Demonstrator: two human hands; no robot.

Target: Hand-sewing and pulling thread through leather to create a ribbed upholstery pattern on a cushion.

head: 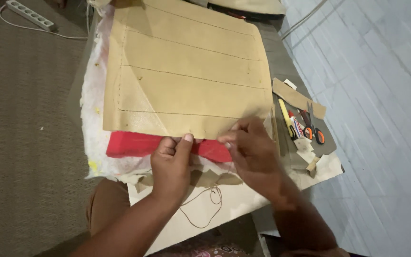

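the left hand point(171, 166) rests at the near edge of a large tan stitched sheet point(186, 71), its thumb pressed up onto the sheet's lower border and its fingers curled below, so its grip is narrow and pinches that edge. the right hand point(253, 154) sits just beside it to the right, fingers bunched at the same lower edge; its grip is closed small, though whether it pinches the sheet itself or something fine such as a needle cannot be told through the blur. the sheet lies flat on the worktop point(281, 62), with rows of dark stitching running across it. under its near edge a red piece of material point(134, 144) shows, partly covered by both hands, and under that lies white fluffy padding point(93, 109). a thin brown thread point(205, 209) loops loosely below the hands over pale material. to the right, well apart from the hands, lie orange-handled scissors point(312, 128), a yellow marker point(287, 120) and a tan offcut strip point(298, 97). a white power strip point(29, 15) lies on the grey carpet point(24, 143) at far left.
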